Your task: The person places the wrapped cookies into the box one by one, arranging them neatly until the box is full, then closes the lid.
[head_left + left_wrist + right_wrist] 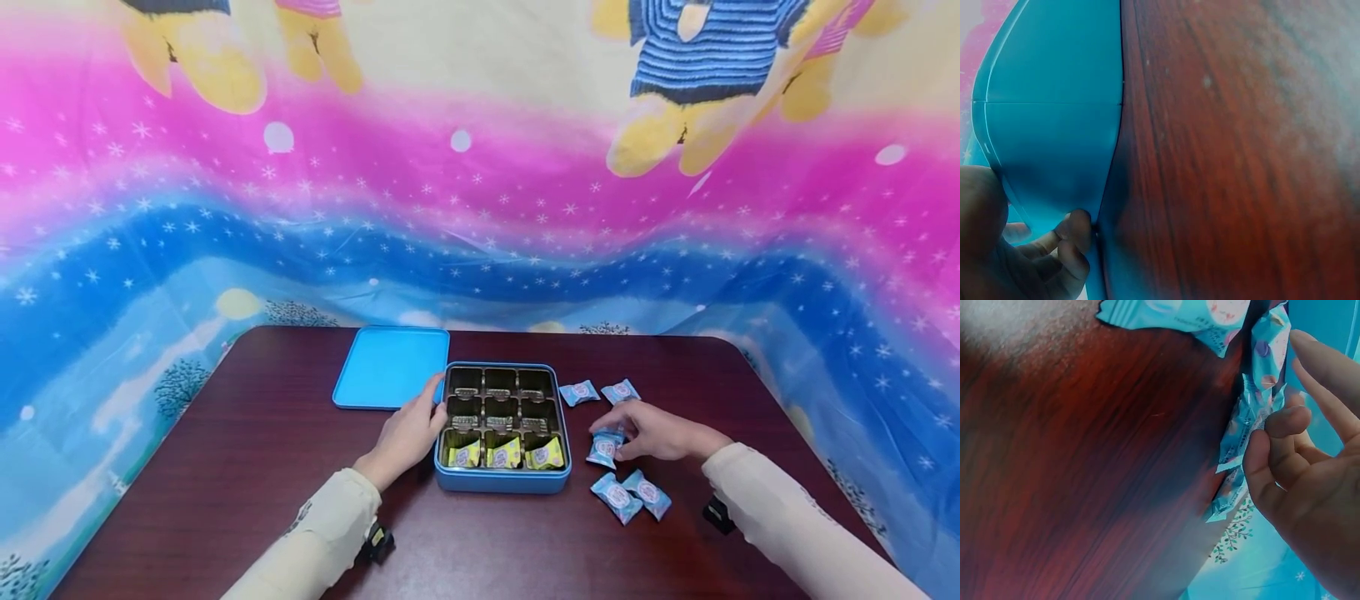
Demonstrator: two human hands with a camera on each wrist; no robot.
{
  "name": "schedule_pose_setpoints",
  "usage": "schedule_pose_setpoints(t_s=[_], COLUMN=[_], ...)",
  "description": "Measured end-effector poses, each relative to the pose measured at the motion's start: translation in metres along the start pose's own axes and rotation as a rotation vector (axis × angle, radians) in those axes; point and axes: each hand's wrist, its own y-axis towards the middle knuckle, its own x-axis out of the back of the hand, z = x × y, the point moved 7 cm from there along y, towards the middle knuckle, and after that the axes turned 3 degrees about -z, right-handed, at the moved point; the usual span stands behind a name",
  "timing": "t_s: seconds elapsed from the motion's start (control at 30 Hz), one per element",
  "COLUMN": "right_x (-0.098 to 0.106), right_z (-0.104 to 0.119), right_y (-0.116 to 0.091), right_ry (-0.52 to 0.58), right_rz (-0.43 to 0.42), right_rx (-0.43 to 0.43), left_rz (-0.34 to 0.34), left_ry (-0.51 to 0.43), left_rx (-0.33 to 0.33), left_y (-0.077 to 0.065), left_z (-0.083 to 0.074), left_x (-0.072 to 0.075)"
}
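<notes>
A blue tin box [502,481] with a divided insert stands on the table. Three yellow wrapped sweets lie in its front row of compartments, among them the middle sweet [503,454]. My left hand [408,433] holds the tin's left side, its bent fingers [1075,228] against the wall in the left wrist view. Right of the tin, my right hand [656,431] pinches a blue wrapped sweet [604,450] between thumb and fingers, low over the table. In the right wrist view, other fingers [1288,422] are curled beside the blue packets.
A flat blue lid [392,367] lies behind and left of the tin. Two blue sweets [580,393] lie beyond my right hand, and two more [617,498] lie nearer me. A patterned cloth [480,275] hangs behind the dark wooden table [247,467].
</notes>
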Motion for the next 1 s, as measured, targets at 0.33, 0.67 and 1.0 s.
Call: schedule_pose_setpoints(t_s=[0.33,0.67,1.0], right_x=[-0.006,-0.007,-0.01], right_z=[-0.007,-0.015,-0.027], right_y=[0.003,0.0,-0.003], right_ry=[-0.005,-0.032,0.012], right_rz=[0.006,-0.039,-0.07], right_rx=[-0.017,-0.016,-0.002], left_rz=[-0.001,-0.002,-0.003], left_ry=[-0.006,-0.007,-0.005], left_rx=[-0.005,0.0,-0.004], left_y=[0.0,0.0,0.0], left_z=[0.001,0.001,0.001], left_x=[0.0,0.0,-0.001])
